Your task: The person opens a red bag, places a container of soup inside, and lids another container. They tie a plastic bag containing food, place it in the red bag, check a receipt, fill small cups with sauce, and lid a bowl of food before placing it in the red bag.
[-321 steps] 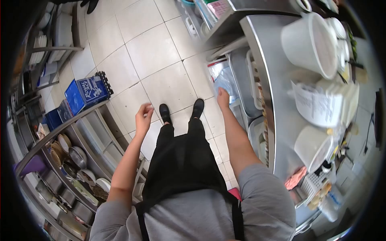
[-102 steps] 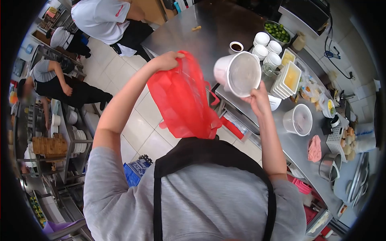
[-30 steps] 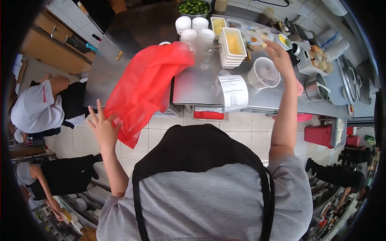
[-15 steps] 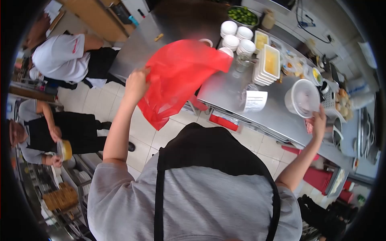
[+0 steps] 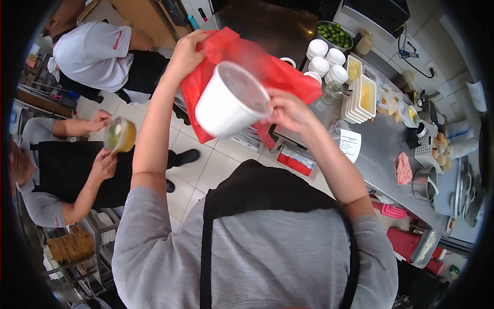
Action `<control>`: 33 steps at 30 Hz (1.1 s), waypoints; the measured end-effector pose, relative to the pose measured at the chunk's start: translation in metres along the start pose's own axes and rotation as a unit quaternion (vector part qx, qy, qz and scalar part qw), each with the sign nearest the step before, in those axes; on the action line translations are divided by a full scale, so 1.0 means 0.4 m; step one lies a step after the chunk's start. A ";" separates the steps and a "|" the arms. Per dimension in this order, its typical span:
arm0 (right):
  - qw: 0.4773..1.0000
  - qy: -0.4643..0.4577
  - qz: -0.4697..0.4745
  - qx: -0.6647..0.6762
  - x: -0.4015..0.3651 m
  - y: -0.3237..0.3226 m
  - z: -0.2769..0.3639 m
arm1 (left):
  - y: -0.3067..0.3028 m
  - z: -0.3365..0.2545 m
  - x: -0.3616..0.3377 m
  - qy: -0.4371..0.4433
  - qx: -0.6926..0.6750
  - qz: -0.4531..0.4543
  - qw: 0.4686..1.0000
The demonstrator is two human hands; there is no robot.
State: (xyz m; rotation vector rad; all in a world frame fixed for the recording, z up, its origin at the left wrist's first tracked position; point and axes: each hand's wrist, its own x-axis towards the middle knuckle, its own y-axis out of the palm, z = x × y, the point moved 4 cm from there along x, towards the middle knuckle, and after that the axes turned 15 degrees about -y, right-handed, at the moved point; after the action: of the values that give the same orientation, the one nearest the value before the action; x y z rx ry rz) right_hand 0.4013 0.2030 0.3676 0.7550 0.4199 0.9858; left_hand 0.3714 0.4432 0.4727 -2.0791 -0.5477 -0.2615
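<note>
My left hand [image 5: 189, 51] pinches the top edge of a red plastic bag [image 5: 222, 43], which hangs spread out over the edge of the steel counter. In my right hand [image 5: 290, 110] is a white round tub [image 5: 216, 105] with a translucent lid, gripped at its rim. The tub is tilted and overlaps the front of the bag in this view. Right of the bag, a glass jar [image 5: 332, 92] and a receipt slip [image 5: 350, 145] on a small clear bag lie on the counter.
Stacked white cups [image 5: 319, 66], a bowl of green limes [image 5: 333, 35] and stacked tubs of yellow food [image 5: 366, 98] line the counter [image 5: 378, 154]. A pink cloth [image 5: 403, 169] lies near a metal pot [image 5: 425, 184]. At left, a co-worker holds a yellow-filled container [image 5: 120, 135]; another person [image 5: 92, 51] stands behind.
My right hand has lifted the white tub off the counter's right side and brought it left, in front of the red bag. The co-worker's container has moved up and right.
</note>
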 end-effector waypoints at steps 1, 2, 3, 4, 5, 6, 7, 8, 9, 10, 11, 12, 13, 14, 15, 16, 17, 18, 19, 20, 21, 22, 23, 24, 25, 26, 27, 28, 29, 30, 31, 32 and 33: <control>0.998 -0.016 -0.027 -0.047 0.042 -0.034 0.014 | -0.005 0.011 -0.001 0.001 -0.001 0.000 1.000; 0.994 -0.033 -0.054 -0.093 0.080 -0.059 0.033 | -0.009 0.023 0.000 -0.003 0.013 0.002 1.000; 0.985 -0.064 -0.073 -0.140 0.108 -0.055 0.071 | -0.012 0.033 0.003 -0.006 0.027 0.004 1.000; 0.974 -0.095 -0.092 -0.186 0.132 -0.047 0.114 | -0.012 0.038 0.008 -0.003 0.026 0.007 1.000; 0.955 -0.110 -0.106 -0.255 0.161 -0.066 0.147 | -0.010 0.039 0.014 -0.007 0.018 0.004 1.000; 0.930 -0.125 -0.120 -0.323 0.188 -0.081 0.176 | -0.008 0.039 0.021 -0.009 0.010 0.001 1.000; 0.911 -0.128 -0.141 -0.366 0.204 -0.082 0.192 | -0.003 0.038 0.034 -0.006 0.008 0.006 1.000; 0.889 -0.131 -0.162 -0.408 0.219 -0.082 0.204 | 0.003 0.037 0.056 0.002 0.016 0.006 1.000; 0.873 -0.139 -0.166 -0.437 0.234 -0.096 0.204 | 0.011 0.036 0.076 0.011 0.023 0.006 1.000; 0.872 -0.140 -0.173 -0.436 0.261 -0.143 0.195 | 0.020 0.037 0.092 0.016 0.021 0.012 1.000; 0.866 -0.111 -0.181 -0.453 0.293 -0.211 0.177 | 0.029 0.037 0.105 0.031 0.033 0.004 0.999; 0.859 -0.081 -0.189 -0.470 0.290 -0.213 0.171 | 0.038 0.030 0.114 0.045 0.045 -0.003 0.998; 0.872 -0.053 -0.197 -0.445 0.281 -0.220 0.182 | 0.046 0.031 0.121 0.023 0.052 0.005 0.998; 0.871 -0.053 -0.204 -0.443 0.272 -0.222 0.189 | 0.051 0.028 0.127 0.026 0.049 0.011 0.998; 0.855 -0.049 -0.209 -0.472 0.261 -0.222 0.195 | 0.055 0.026 0.130 0.015 0.067 0.010 0.998; 0.838 -0.046 -0.213 -0.500 0.248 -0.225 0.201 | 0.061 0.024 0.135 0.004 0.086 0.007 0.996; 0.758 -0.046 -0.212 -0.615 0.237 -0.226 0.218 | 0.068 0.020 0.138 0.021 0.074 -0.012 0.997; 0.759 -0.045 -0.210 -0.614 0.218 -0.211 0.236 | 0.073 0.015 0.145 0.019 0.076 -0.012 0.997; 0.730 -0.032 -0.158 -0.664 0.195 -0.160 0.264 | 0.066 0.015 0.152 0.006 0.025 -0.007 1.000; 0.696 -0.020 -0.099 -0.710 0.177 -0.110 0.282 | 0.048 0.019 0.157 -0.009 -0.023 -0.007 1.000; 0.694 -0.046 -0.079 -0.714 0.158 -0.074 0.295 | 0.019 0.018 0.163 0.009 -0.022 -0.030 0.999; 0.690 -0.074 -0.057 -0.718 0.144 -0.036 0.303 | -0.016 -0.002 0.159 -0.017 -0.089 -0.024 0.996; 0.690 -0.135 -0.024 -0.711 0.133 0.015 0.302 | -0.046 0.001 0.160 -0.053 -0.099 -0.041 0.993; 0.688 -0.194 0.008 -0.699 0.118 0.060 0.300 | -0.072 0.003 0.159 -0.089 -0.112 -0.056 0.988; 0.689 -0.194 0.025 -0.698 0.115 0.103 0.292 | -0.097 -0.004 0.151 -0.187 -0.193 -0.036 0.962; 0.655 -0.284 0.081 -0.696 0.114 0.173 0.284 | -0.111 0.036 0.171 -0.133 -0.191 -0.049 0.971; 0.615 -0.370 0.133 -0.684 0.114 0.234 0.268 | -0.125 0.039 0.170 -0.151 -0.171 -0.058 0.972; 0.632 -0.390 0.141 -0.655 0.128 0.272 0.243 | -0.137 0.040 0.169 -0.168 -0.150 -0.067 0.972; 0.618 -0.455 0.191 -0.612 0.154 0.302 0.214 | -0.140 0.055 0.169 -0.176 -0.147 -0.074 0.971; 0.649 -0.456 0.209 -0.572 0.184 0.325 0.176 | -0.136 0.084 0.176 -0.184 -0.124 -0.071 0.973; 0.626 -0.463 0.213 -0.591 0.214 0.346 0.135 | -0.134 0.112 0.182 -0.190 -0.101 -0.068 0.974; 0.618 -0.455 0.230 -0.598 0.260 0.346 0.085 | -0.130 0.149 0.187 -0.234 -0.061 -0.062 0.968; 0.611 -0.447 0.247 -0.605 0.310 0.333 0.040 | -0.123 0.162 0.179 -0.267 -0.056 -0.049 0.961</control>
State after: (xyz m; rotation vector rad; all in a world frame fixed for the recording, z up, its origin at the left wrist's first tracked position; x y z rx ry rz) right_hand 0.3953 0.3486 0.4780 -0.0274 -1.3506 0.9843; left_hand 0.4089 0.5404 0.5024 -2.2369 -0.9786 0.2291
